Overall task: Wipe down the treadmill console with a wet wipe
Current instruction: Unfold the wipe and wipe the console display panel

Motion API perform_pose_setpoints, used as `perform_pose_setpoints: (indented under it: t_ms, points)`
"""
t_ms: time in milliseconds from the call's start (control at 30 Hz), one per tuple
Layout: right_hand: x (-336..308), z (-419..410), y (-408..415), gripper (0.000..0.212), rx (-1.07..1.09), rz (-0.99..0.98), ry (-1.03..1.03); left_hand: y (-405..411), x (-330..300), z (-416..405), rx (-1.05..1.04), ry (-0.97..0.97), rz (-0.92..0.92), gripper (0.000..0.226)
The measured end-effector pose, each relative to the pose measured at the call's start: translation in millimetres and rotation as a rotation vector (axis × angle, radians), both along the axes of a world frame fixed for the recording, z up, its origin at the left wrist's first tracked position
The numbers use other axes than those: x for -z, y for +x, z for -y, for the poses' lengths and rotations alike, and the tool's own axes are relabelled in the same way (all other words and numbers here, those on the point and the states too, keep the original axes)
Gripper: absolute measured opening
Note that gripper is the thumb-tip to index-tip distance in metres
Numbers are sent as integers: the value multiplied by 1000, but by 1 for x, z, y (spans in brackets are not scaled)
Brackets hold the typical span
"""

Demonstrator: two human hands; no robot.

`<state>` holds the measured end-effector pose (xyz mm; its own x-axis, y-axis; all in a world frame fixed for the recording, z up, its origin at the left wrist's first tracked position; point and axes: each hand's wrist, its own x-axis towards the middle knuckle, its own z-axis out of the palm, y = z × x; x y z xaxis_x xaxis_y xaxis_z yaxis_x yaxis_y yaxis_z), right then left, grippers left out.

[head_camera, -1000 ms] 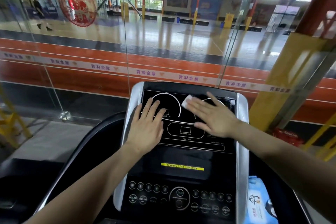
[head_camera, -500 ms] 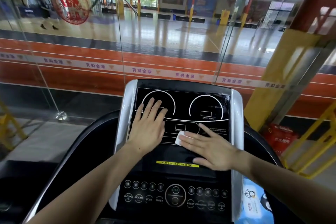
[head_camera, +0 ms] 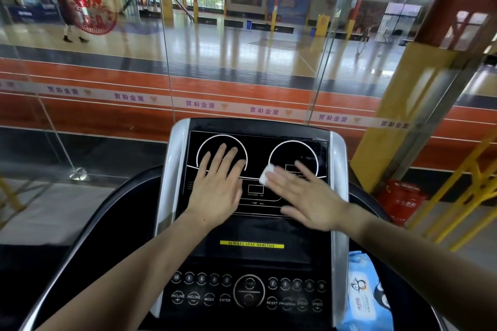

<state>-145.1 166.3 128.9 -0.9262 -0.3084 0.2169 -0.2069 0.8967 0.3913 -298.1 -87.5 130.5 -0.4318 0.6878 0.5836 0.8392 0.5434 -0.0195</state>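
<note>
The black treadmill console (head_camera: 250,234) with silver side rails fills the lower middle of the head view. My left hand (head_camera: 217,191) lies flat on the left dial of the display, fingers straight. Flat too, my right hand (head_camera: 312,199) presses a small white wet wipe (head_camera: 266,178) against the display between the two dials. Only the wipe's upper left corner shows past my fingertips. The button panel (head_camera: 248,293) lies uncovered below both forearms.
A blue pack of wet wipes (head_camera: 364,293) sits right of the console. Glass panels (head_camera: 242,62) stand just behind the console, with a sports hall beyond. Yellow railings (head_camera: 468,191) and a red container (head_camera: 402,197) are on the right. Black handrails (head_camera: 113,215) curve round both sides.
My right hand slid the wipe down from the upper display to the lower middle, then back up and right toward the right dial. My left hand stayed flat on the left dial.
</note>
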Motion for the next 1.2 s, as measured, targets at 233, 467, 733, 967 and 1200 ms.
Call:
perform_pose_setpoints:
  t_ms: [233,467,733,967,1200]
  points:
    - [26,3,36,68,-104,100,104,-2,-1,-4,14,-7,-18,47]
    - [-50,-36,-16,69,170,-42,72,3,-13,-17,33,-12,-47,49]
    - [20,-5,46,73,19,82,94,-3,-11,-11,51,-34,-82,47]
    - [1,-19,39,72,-47,121,180,-4,-13,-15,53,-33,-83,47]
    - [-59,-55,-3,73,193,4,159,1,-14,-22,68,-36,-87,47]
